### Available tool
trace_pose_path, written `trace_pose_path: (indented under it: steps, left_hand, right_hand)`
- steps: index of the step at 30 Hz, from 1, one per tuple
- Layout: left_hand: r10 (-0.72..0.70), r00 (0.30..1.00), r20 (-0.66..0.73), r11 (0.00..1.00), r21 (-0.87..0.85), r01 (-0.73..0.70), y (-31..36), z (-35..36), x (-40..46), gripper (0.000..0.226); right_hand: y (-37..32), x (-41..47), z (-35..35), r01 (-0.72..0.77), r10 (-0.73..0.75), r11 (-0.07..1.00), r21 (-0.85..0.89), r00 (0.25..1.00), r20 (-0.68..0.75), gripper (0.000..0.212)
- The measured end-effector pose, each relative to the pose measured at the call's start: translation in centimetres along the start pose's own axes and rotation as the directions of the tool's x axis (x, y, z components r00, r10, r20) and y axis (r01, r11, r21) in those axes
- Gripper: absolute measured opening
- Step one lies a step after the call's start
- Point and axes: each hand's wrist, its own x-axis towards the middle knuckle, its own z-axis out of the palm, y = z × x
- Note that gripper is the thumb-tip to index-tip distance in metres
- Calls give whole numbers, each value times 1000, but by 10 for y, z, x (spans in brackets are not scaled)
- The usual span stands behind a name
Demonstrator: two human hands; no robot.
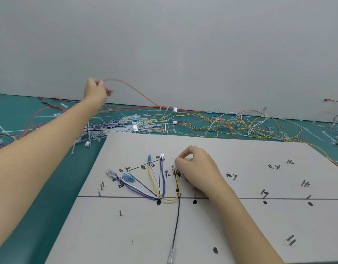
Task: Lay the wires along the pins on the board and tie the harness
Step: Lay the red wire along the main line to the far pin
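Red wire (133, 88), pinched in the raised left hand (94, 90) above the far pile, should come over slack while the right hand (194, 166) pins the white plug (174, 167) on the board (240, 225).

Wire-harness assembly workbench: pin board (231, 225), loose wires (212, 124), cable ties (107, 130) on green mat (40, 197).

Grey board (221, 225) lies flat, studded with pins (120, 213); yellow, purple, black wires (164, 187) fan across it.
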Motion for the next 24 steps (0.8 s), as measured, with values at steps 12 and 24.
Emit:
trace_pose_path:
  steps: [12, 24]
  left_hand:
    - [-96, 958, 271, 408, -867, 287, 105, -56, -45, 15]
    - [329, 701, 633, 885, -466, 5, 103, -43, -191, 4]
  right_hand:
    - [-5, -1, -5, 42, -4, 985, 166, 974, -227, 9]
    - [-23, -7, -27, -134, -123, 338, 932, 975, 185, 50]
